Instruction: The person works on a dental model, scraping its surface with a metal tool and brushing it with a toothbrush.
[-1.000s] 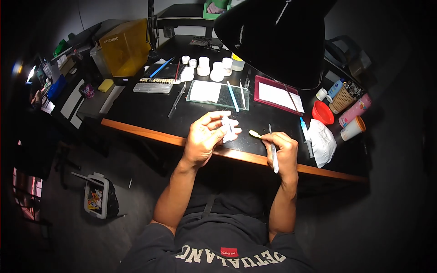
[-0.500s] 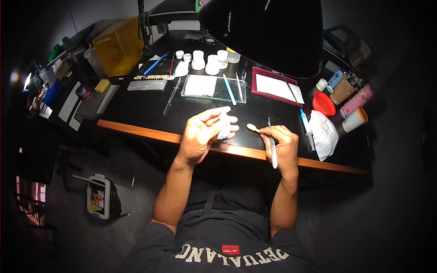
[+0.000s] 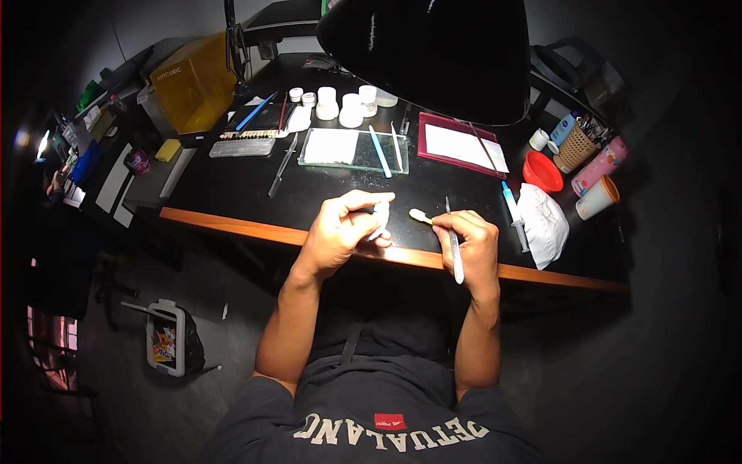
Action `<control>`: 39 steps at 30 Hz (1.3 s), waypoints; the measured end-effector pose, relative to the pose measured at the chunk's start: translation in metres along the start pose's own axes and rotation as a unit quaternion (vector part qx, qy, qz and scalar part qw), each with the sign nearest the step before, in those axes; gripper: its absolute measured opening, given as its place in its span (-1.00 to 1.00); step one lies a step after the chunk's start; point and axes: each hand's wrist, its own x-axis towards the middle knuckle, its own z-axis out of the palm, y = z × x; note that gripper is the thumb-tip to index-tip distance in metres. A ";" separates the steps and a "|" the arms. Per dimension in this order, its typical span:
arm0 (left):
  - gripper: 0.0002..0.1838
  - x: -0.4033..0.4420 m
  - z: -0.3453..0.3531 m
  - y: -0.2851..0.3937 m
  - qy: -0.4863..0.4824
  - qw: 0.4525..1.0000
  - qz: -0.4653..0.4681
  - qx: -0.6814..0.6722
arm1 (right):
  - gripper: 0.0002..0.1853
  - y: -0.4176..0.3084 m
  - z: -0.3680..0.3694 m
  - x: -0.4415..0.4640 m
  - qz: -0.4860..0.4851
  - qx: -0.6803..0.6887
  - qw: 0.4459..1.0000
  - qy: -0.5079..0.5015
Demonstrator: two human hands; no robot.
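My left hand (image 3: 338,232) is over the table's front edge, with thumb and fingers closed on a small pale, whitish-lilac piece (image 3: 380,219). The fingers hide much of that piece, and I cannot make out its kind. To its right, my right hand (image 3: 473,241) grips a slim metal hand tool (image 3: 456,261), which slants past the fingers with its wide end toward me. A small cream-coloured tip on a short stem (image 3: 418,215) also sticks out of the right fingers, pointing at the left hand. The two hands are apart.
A glass slab (image 3: 317,162) with white paper, a blue-handled tool (image 3: 380,151) and a magenta tray (image 3: 427,151) lie ahead. White jars (image 3: 352,112) stand behind. At right are a red bowl (image 3: 541,172), a syringe (image 3: 513,213) and crumpled tissue (image 3: 543,228). A black lamp (image 3: 433,62) hangs overhead.
The left fingers have drawn in and turned the pale piece slightly. The right hand keeps its grip on the tool and the cream-tipped piece. The whole view has shifted a little.
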 end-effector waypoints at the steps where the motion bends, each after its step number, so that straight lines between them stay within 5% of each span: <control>1: -0.59 -0.001 0.003 0.003 0.001 1.000 -0.002 0.010 | -0.87 0.000 0.000 0.000 -0.001 0.000 1.000 0.001; 9: -0.44 0.004 0.007 0.001 0.003 0.999 0.009 0.039 | -0.83 -0.008 -0.001 0.005 -0.038 0.012 0.998 0.041; 19: -0.70 0.007 0.002 -0.003 0.005 0.998 0.036 0.050 | -0.76 -0.022 0.025 0.012 -0.067 0.172 0.983 -0.012; 34: -0.56 0.005 -0.003 -0.008 -0.010 0.997 0.077 -0.018 | -0.76 -0.026 0.029 0.005 -0.086 0.202 0.974 0.050; 39: -0.58 0.004 -0.002 -0.006 -0.011 0.998 0.062 -0.019 | -0.79 -0.025 0.025 -0.003 0.011 0.324 0.946 0.031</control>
